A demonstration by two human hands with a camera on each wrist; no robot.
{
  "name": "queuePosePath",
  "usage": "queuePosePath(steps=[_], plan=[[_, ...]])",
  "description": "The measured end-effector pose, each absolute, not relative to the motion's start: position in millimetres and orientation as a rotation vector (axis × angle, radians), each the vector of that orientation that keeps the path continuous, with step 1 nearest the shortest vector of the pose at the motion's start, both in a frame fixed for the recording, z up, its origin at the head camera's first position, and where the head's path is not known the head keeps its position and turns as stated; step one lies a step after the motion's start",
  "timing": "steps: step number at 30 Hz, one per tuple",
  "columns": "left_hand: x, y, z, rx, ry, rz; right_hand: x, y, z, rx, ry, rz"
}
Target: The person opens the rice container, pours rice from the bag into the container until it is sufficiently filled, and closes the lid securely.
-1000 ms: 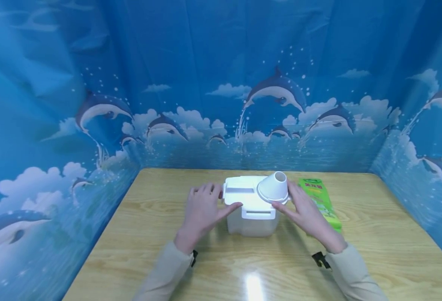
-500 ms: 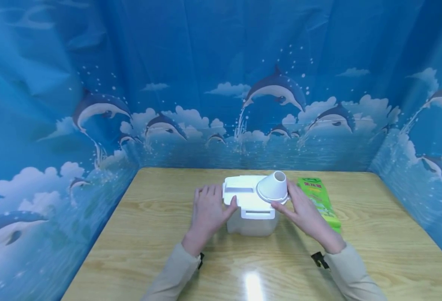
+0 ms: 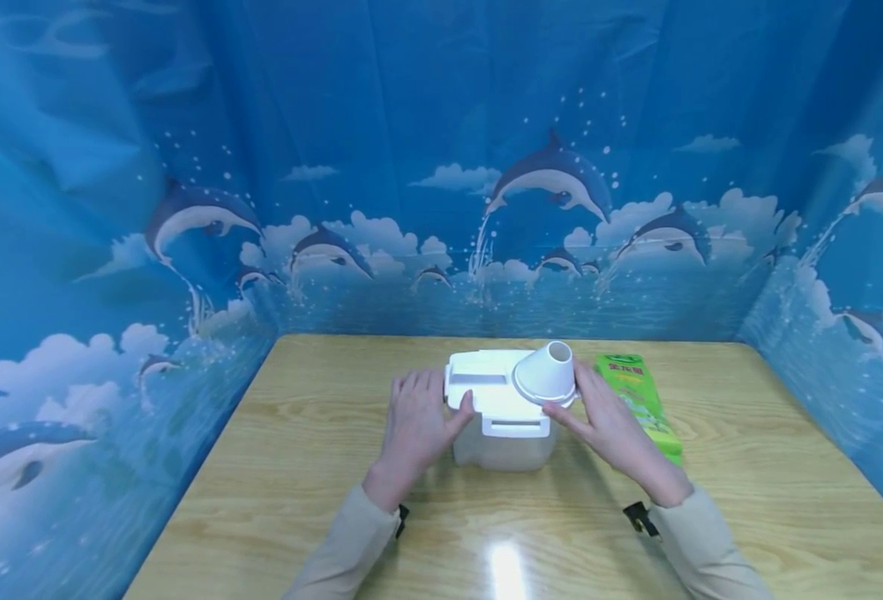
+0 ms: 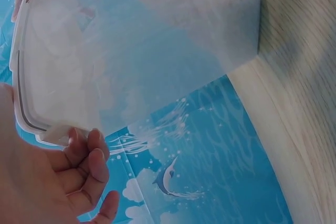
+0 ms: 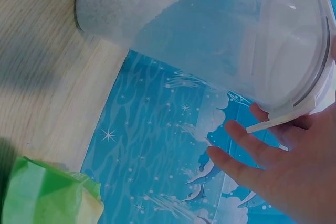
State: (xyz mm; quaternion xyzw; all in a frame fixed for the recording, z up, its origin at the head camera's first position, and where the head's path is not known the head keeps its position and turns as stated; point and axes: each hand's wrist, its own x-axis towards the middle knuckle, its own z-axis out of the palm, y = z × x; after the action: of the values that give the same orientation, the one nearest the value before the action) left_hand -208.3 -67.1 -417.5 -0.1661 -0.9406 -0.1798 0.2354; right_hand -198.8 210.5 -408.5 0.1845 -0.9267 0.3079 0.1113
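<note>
A translucent plastic container (image 3: 503, 448) with a white lid (image 3: 486, 385) stands mid-table; white grains fill its bottom (image 4: 210, 3). A white funnel (image 3: 546, 375) sits on the lid's right part, narrow end up. My left hand (image 3: 441, 393) lies against the container's left side, thumb on the lid's edge, fingers (image 4: 89, 166) loosely bent by the lid rim. My right hand (image 3: 587, 402) rests along the right side beside the funnel, thumb touching the lid's front; its fingers (image 5: 247, 140) are spread under the rim. Neither hand holds anything.
A green packet (image 3: 639, 400) lies flat right of the container, just behind my right hand, and shows at the right wrist view's corner (image 5: 42, 198). The wooden table (image 3: 321, 467) is enclosed by a blue dolphin-print curtain (image 3: 441, 208) on three sides.
My left hand slid closer to the container and its thumb moved from the lid's front to the left edge. Right hand, funnel and container have stayed put.
</note>
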Motion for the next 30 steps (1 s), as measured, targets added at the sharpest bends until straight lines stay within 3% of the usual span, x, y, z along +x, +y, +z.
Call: queuePosePath(steps=[12, 22, 30], plan=[[-210.2, -72.1, -409.4, -0.425, -2.639, -0.563, -198.9, 211.8, -407.6, 0.502, -2.762, 0.889], [-210.6, -69.4, -408.1, -0.754, -2.378, -0.508, -198.6, 212.0, -408.7, 0.503, -2.760, 0.867], [-207.2, -67.3, -406.3, -0.778, -2.355, -0.427, -193.9, 211.6, -403.3, 0.515, -2.708, 0.748]])
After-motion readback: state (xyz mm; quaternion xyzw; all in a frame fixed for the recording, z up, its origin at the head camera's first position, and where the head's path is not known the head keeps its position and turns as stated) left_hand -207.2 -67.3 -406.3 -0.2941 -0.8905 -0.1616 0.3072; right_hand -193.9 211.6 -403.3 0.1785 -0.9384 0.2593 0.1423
